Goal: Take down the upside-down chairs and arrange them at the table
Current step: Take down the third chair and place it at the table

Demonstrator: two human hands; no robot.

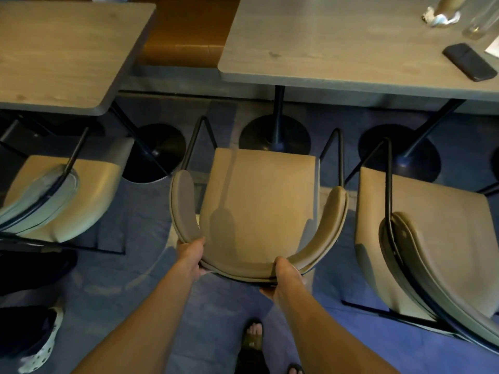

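Fingers: both sets are wrapped around the curved backrest of the middle chair [259,209], thumbs on top, the remaining fingers tucked under the rim and largely hidden.
Left hand [190,256]: closed on the backrest near its left bend.
Right hand [286,276]: closed on the backrest just right of its centre.
Middle chair: seen upright, seat facing up, its front edge pointed at the near edge of the right-hand table [337,49]; whether all its legs rest on the floor cannot be told.
Left chair [67,195]: stands upright at the near edge of the left-hand table [62,52], partly tucked beneath it.
Right chair [421,233]: stands upright, near the right-hand table's near edge.
Tabletops: no upturned chair is seen on either; a phone [469,62] and a glass [478,25] lie towards the right-hand table's far right corner.
Bystander: a shoe [40,346] is visible at the lower left.
Progress: three chairs are judged to be down already; the middle one appears to need only pushing in and squaring with its neighbours. Any chairs beyond the frame cannot be accounted for.
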